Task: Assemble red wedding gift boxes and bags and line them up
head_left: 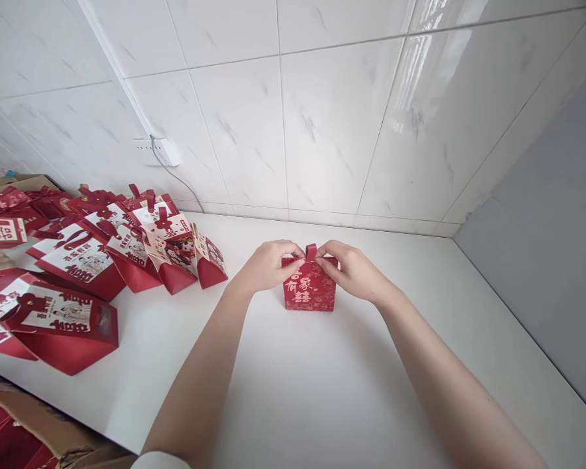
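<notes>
A small red gift box (310, 291) with white characters and a ribbon loop (311, 251) on top stands upright on the white table. My left hand (273, 264) pinches its top edge just left of the loop. On the other side of the loop, my right hand (350, 268) grips the same edge between thumb and fingers. The box's base rests on the tabletop, and its back is hidden from me.
Several red and white gift boxes (90, 260) crowd the table's left side. An open cardboard carton (43, 417) with red items sits at the lower left. A wall socket (159, 152) with a grey cable is on the tiled wall behind; a grey panel (542, 215) borders the right.
</notes>
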Demonstrator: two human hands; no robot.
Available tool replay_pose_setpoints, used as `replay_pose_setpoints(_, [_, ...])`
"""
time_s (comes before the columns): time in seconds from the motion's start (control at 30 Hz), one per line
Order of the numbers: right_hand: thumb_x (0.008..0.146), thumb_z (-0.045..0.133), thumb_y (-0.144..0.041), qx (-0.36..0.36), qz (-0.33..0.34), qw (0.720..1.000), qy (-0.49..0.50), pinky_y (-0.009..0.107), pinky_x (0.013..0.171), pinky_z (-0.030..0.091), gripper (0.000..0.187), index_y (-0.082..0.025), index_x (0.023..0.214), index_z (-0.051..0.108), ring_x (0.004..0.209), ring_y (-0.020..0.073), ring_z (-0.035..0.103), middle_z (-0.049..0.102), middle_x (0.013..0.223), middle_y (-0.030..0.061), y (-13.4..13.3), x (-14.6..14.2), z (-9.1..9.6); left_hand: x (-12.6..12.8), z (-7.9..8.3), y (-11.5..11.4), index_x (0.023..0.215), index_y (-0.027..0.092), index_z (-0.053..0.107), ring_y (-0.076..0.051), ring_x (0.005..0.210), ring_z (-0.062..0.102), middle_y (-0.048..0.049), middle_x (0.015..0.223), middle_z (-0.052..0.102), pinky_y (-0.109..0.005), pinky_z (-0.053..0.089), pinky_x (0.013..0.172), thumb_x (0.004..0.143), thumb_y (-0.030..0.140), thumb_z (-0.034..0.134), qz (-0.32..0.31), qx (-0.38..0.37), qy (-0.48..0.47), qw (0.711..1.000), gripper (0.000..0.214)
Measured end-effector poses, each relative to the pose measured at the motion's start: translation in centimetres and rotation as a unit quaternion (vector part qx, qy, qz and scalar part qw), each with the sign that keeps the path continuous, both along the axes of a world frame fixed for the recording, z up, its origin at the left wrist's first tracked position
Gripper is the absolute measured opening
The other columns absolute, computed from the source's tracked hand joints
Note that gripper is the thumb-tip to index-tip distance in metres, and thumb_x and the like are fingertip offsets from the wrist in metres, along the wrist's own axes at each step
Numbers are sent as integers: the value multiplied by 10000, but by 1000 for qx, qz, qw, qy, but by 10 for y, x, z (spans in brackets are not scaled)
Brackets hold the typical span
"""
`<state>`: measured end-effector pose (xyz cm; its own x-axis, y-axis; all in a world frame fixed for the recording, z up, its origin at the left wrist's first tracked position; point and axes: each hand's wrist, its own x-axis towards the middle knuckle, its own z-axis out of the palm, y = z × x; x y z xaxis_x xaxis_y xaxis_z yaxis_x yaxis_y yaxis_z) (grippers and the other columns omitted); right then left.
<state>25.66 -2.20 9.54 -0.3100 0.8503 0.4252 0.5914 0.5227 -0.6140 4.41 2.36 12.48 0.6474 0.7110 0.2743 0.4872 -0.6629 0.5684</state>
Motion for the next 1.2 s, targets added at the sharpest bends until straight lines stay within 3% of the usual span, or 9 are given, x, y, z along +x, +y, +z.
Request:
replay_pose_setpoints(0.13, [900,487,-188,28,4,1000,-9,331,679,438,124,-228,975,577,778,197,586,644,960,52,-2,-3,3,-1,5,-3,893,210,682,-170,861,625,-14,932,701,-280,454,782,851,240,531,-7,30,14,999,160])
replay_pose_setpoints(0.27, [879,544,-211,45,20,999,10,377,799,465,215,-235,1092,555,948,242,609,642,1098,72,-2,-6,3,-1,3,-1,947,215,687,-198,931,631,-25,997,700,-297,462,838,809,325,623,2,23,14,1000,188])
replay_pose_setpoints(0.37, [923,522,-287,21,14,999,25,365,754,471,128,-234,1012,597,871,226,614,659,1004,65,-1,-7,1,2,-4,1,879,210,703,-193,877,633,-25,944,704,-289,469,792,808,376,633,16,3,11,1000,194])
replay_pose_setpoints(0.53, [953,493,-382,-33,-29,993,109,328,672,469,243,-229,827,636,769,193,603,667,865,40,4,-10,-7,6,-13,4,790,204,706,-159,752,611,-6,824,698,-269,441,687,819,393,616,27,-31,-9,999,211])
replay_pose_setpoints(0.73, [909,557,-422,-32,-56,985,159,321,655,480,261,-213,774,634,721,184,593,653,799,36,8,-14,-13,9,-13,3,740,186,682,-151,703,573,-4,749,667,-266,416,645,815,448,601,36,-50,-19,998,285])
replay_pose_setpoints(0.93, [918,541,-381,-156,79,959,221,328,745,518,194,-236,1006,634,893,194,628,645,1032,41,8,-8,-12,9,-11,2,624,165,612,-119,609,472,7,652,569,-252,338,561,829,458,575,21,-47,0,999,360])
replay_pose_setpoints(1.2, [885,599,-384,-188,96,944,254,322,729,516,194,-217,966,653,869,186,631,640,1040,52,10,-3,-15,9,-10,1,542,155,512,-93,541,335,26,545,388,-251,243,495,782,408,607,31,-106,-5,994,361])
